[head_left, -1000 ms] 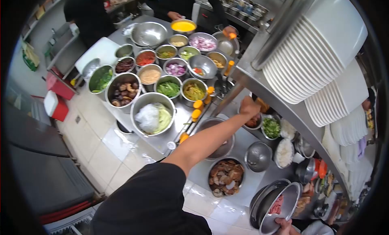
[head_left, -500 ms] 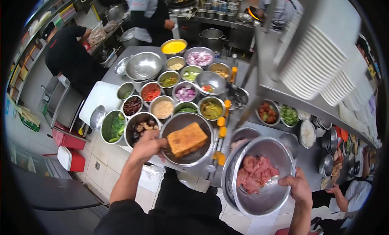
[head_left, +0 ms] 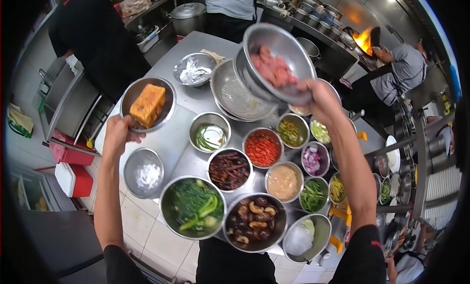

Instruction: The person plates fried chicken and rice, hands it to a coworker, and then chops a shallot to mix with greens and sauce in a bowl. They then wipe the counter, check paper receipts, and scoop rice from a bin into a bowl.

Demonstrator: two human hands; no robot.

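My left hand grips the rim of a steel bowl over the white board at the left. In that bowl lies a golden-orange block. My right hand is closed on the near rim of a tilted metal bowl holding pieces of raw pink meat. A second bowl shows just behind its left side. This bowl is held above the table's far side, overlapping a shallow strainer-like pan. Nearer me stand bowls of chopped red chili, dried chilies and leafy greens.
A foil-lined bowl sits at the back left, and a bowl with white powder at the left edge. Mushrooms fill a front bowl. Beyond the table, a person works at a flaming wok; others stand further left.
My view has swung left. My left hand has carried the block's bowl leftward over the white board. My right hand has brought the meat bowl from the right-hand counter across the table's far side.
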